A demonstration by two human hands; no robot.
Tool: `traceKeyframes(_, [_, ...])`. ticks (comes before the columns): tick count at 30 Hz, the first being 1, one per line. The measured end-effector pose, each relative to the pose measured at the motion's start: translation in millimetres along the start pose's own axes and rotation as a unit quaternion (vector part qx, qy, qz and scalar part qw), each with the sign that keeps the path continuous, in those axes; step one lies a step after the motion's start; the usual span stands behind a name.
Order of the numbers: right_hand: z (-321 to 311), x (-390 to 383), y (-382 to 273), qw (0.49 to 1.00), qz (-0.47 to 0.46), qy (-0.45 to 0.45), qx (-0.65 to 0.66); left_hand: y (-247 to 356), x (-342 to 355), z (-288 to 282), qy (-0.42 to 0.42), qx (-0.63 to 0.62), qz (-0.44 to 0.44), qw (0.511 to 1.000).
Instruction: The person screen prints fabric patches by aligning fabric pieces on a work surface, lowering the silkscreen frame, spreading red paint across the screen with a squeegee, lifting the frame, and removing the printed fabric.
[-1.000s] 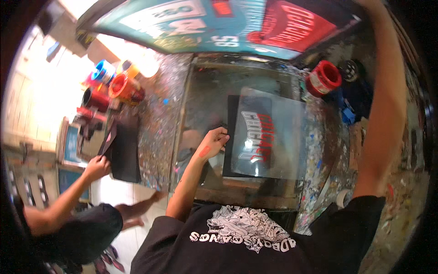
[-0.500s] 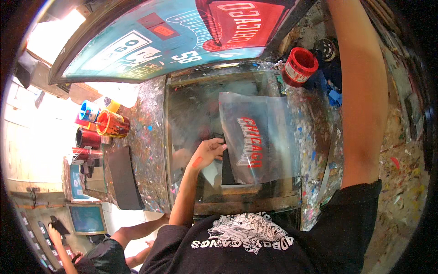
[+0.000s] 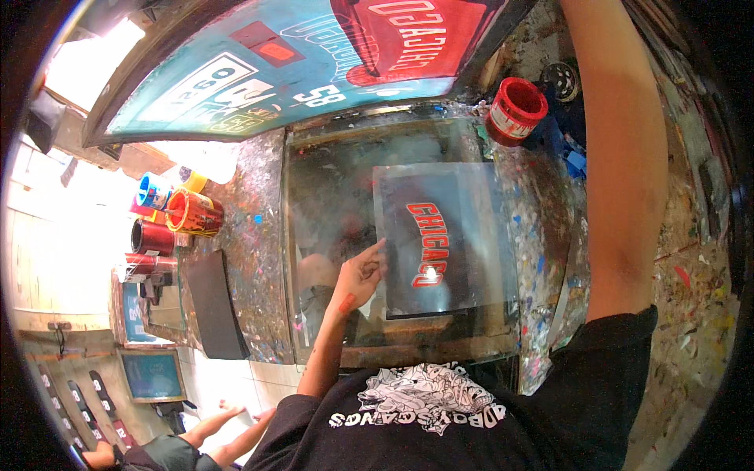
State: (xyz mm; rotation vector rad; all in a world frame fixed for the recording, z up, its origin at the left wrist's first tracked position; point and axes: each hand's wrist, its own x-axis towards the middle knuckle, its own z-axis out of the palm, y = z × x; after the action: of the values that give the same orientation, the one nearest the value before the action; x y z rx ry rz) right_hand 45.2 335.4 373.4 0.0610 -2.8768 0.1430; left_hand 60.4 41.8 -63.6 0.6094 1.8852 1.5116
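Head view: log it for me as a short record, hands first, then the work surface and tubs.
Left hand: index finger extended at the left edge of a clear plastic sheet; contact unclear
Right hand: out of view; right forearm runs past the top edge
Sheet: lies over a flat black piece, red pale-edged lettering showing
Screen: large framed teal mesh, raised beyond the sheet
Tubs: round red tub at right; cluster of blue, orange and dark red tubs at left
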Motion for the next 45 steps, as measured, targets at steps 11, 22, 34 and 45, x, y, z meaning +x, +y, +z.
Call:
traceKeyframes(11, [2, -1, -2, 1.000, 0.001, -0.002, -0.001, 17, -6, 0, 0.011, 0.079, -0.051, 0.996])
traceKeyframes(22, [2, -2, -3, 1.000, 0.001, -0.002, 0.000, 16, -21, -32, -0.120, 0.532, 0.198, 0.814])
traceKeyframes(34, [4, 2, -2, 1.000, 0.001, -0.001, 0.003, 13, -20, -28, -0.116, 0.535, 0.210, 0.810])
traceKeyframes(45, [7, 0, -3, 1.000, 0.002, -0.002, 0.001, 15, -21, -27, -0.122, 0.533, 0.214, 0.809])
